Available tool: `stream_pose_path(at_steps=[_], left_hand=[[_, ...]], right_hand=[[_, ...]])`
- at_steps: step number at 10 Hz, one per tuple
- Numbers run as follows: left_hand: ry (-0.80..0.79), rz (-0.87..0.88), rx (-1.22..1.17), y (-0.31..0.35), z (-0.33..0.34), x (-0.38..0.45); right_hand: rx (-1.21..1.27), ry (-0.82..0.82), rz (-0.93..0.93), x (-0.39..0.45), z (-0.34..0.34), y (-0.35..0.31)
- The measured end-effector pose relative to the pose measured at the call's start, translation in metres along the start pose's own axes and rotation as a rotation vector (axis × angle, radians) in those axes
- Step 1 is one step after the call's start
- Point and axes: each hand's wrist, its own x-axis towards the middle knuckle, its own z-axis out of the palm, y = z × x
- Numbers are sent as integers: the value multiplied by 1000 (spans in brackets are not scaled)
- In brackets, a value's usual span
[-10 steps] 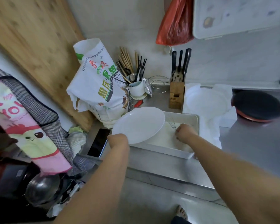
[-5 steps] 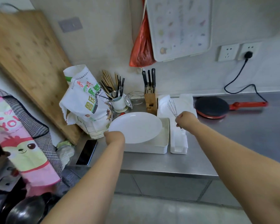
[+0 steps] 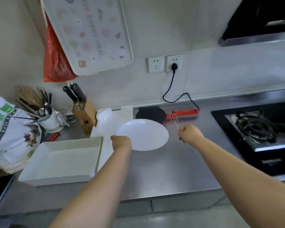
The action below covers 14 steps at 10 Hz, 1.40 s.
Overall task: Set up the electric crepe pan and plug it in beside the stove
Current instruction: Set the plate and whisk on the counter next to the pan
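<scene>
The crepe pan (image 3: 150, 113) lies on the steel bench (image 3: 171, 170) against the back wall, its red handle (image 3: 182, 113) pointing toward the stove (image 3: 257, 129); its black cord (image 3: 172, 89) runs up to the plug (image 3: 174, 66) in the right wall socket. Left hand (image 3: 121, 142): grip clamped on the white plate (image 3: 142, 134) rim, plate held above the bench. Right hand (image 3: 190, 134): grip clamped on the whisk (image 3: 175, 120) handle
</scene>
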Motion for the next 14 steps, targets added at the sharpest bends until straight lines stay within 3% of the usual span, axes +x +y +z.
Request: stream_pose_path(at_steps=[1,3,6,8,9,11,14], left_hand=[[-20,-104,-120,-15,75,-15],[-117,-353,-212,-32,148,-51],[-189,-455,-59,-45,223,-19],[-157,-494,83,-86,272,58],[-122,-460,86,-81,274,58],[-119,-232,92,-52,257,31],[-302,-132,250,-70,254,48]], right_hand=[[-35,-12,33,32,-39,42],[-66,-92,47,73,-58,89],[-3,-139,109,122,-64,129],[-20,-147,135,156,-54,136],[-15,-151,135,170,-43,134],[20,-145,141,190,-21,124],[1,-215,243,207,26,116]])
